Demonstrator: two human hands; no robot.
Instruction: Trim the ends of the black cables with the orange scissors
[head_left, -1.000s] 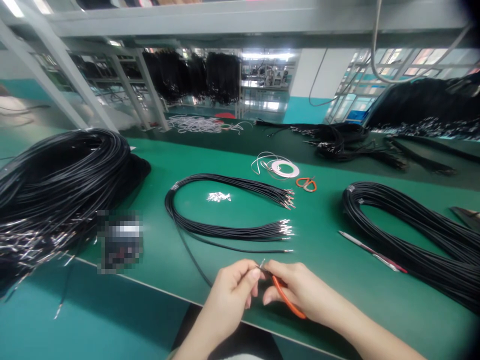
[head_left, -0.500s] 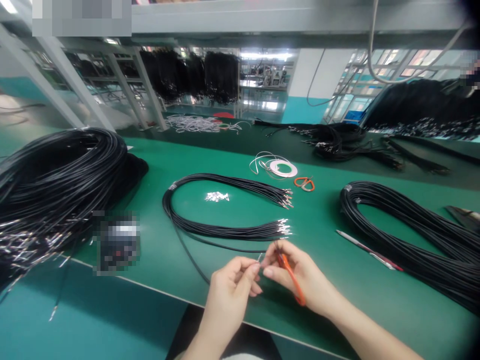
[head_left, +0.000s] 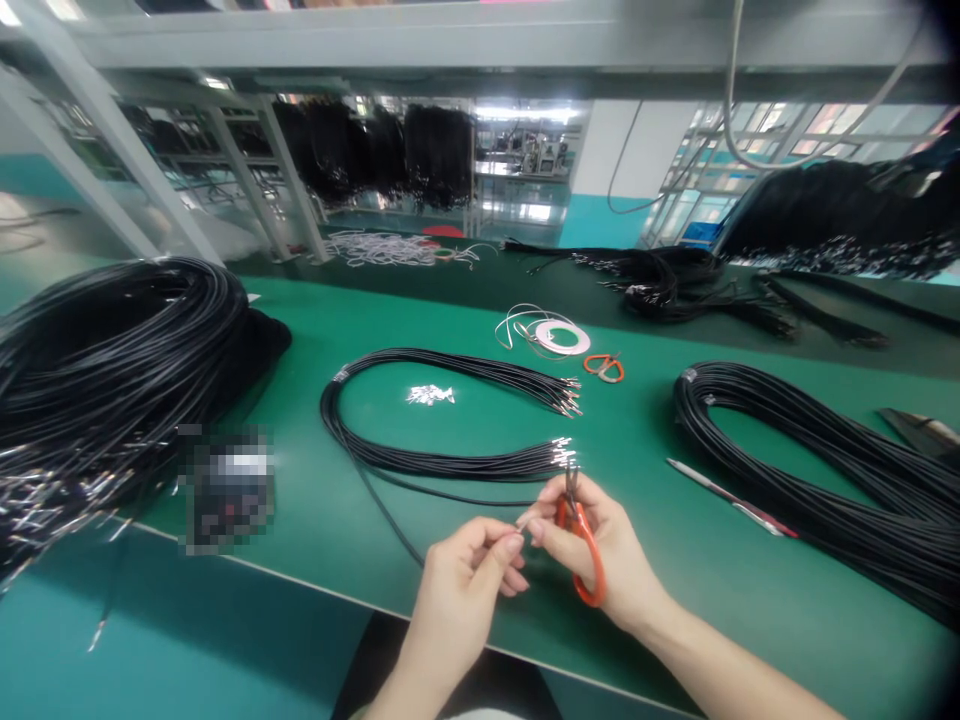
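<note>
Thumb and fingertips of my left hand [head_left: 466, 575] pinch the end of a black cable [head_left: 390, 525], which runs back behind the hand to a looped bundle. My right hand [head_left: 619, 550] has orange-handled scissors [head_left: 594, 575] hooked in it, blades pointing up and away. Its thumb and forefinger meet the left fingertips at the cable end, whose tip is mostly hidden. Just beyond the hands lies the bundle of black cables [head_left: 457, 463], bent in a U, its bare metal ends facing right. Inside the U is a small pile of white pieces [head_left: 430, 394].
A big coil of black cables [head_left: 120, 330] fills the left side; another bundle [head_left: 787, 470] lies right, beside a pen [head_left: 731, 497]. Behind are a white tape roll [head_left: 562, 338] and a second orange-handled pair of scissors [head_left: 604, 367]. A blurred-out object [head_left: 229, 490] sits near the front edge.
The scissors in my right hand have turned, so their blades now point up and the handle loop shows more. The fingertips of both hands stay together. The view has shifted slightly.
</note>
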